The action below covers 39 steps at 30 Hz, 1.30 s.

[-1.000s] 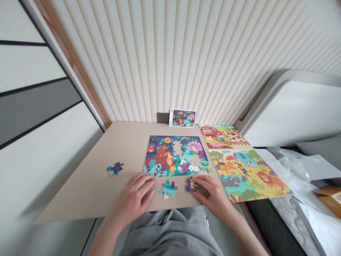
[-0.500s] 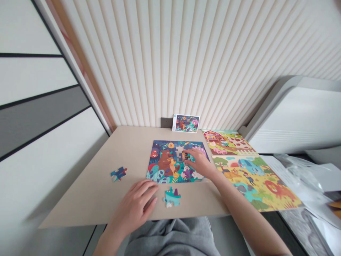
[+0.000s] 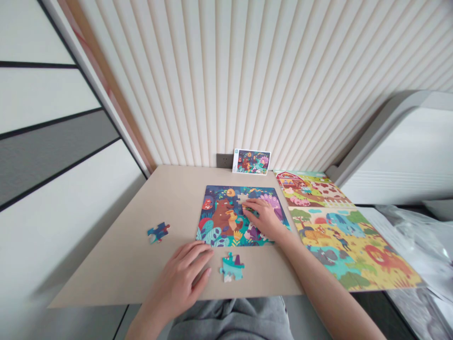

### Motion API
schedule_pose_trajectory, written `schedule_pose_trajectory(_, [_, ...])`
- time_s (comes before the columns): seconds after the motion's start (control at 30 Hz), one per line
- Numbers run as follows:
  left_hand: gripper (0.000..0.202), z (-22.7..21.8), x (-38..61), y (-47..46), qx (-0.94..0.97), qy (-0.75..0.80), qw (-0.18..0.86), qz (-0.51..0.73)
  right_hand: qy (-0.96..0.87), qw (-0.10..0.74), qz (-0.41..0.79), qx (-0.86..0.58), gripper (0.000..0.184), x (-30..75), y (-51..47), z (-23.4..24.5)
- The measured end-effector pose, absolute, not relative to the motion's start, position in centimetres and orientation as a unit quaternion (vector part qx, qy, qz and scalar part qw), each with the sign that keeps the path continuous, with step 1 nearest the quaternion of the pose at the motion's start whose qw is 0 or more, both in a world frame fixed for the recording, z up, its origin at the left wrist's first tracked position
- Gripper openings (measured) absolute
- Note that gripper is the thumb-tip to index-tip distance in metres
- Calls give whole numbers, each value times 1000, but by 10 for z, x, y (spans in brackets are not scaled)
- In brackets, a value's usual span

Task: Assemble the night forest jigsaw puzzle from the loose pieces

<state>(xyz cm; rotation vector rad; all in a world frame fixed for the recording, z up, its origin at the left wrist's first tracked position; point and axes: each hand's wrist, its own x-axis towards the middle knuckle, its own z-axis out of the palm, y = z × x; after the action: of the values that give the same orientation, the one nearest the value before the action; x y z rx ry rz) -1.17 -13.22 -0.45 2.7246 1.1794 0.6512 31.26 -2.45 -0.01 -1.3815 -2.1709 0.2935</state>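
A nearly filled jigsaw puzzle [image 3: 216, 213] with a bear and other animals lies flat on the table. My right hand [image 3: 264, 218] rests over its middle, thumb and fingers around a puzzle piece [image 3: 252, 212] that they partly hide. Just above the fingertips a pale gap [image 3: 242, 198] shows in the picture. My left hand [image 3: 186, 269] lies open and flat on the table, fingertips at the puzzle's lower left corner. Beside its thumb is a loose teal puzzle piece [image 3: 232, 268]. Farther left lies a dark blue and red puzzle piece [image 3: 158, 232].
A picture card [image 3: 252, 162] of the same scene leans against the ribbed wall [image 3: 198, 85] by a socket [image 3: 224, 161]. On the right lie a farm puzzle [image 3: 311, 190] and a safari puzzle [image 3: 354, 248]. The table's front edge [image 3: 106, 304] is close to my lap.
My right hand has moved slightly left and down with the piece, and the gap in the puzzle now looks smaller. My left hand stays in place; the view has shifted a little.
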Motion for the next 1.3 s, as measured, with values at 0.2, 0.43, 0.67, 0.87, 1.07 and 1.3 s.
schedule_pose_trajectory(0.2, [39,-6,-12,-132,896,388,48,210,-842,216,70,-489,28,311,-25,-2])
schedule_pose_trajectory(0.43, [37,-5,-11,-133,895,390,46,212,-839,229,65,-489,29,313,-24,-5])
schedule_pose_trajectory(0.67, [37,-6,-11,-132,896,388,36,216,-820,238,79,-514,31,310,-26,-2])
schedule_pose_trajectory(0.87, [37,-5,-11,-132,893,388,37,226,-817,241,96,-515,34,311,-24,-3])
schedule_pose_trajectory(1.07, [37,-6,-11,-132,892,389,52,225,-813,239,103,-521,32,315,-22,-7])
schedule_pose_trajectory(1.3, [38,-4,-11,-133,890,393,57,224,-816,252,104,-509,33,316,-19,-4])
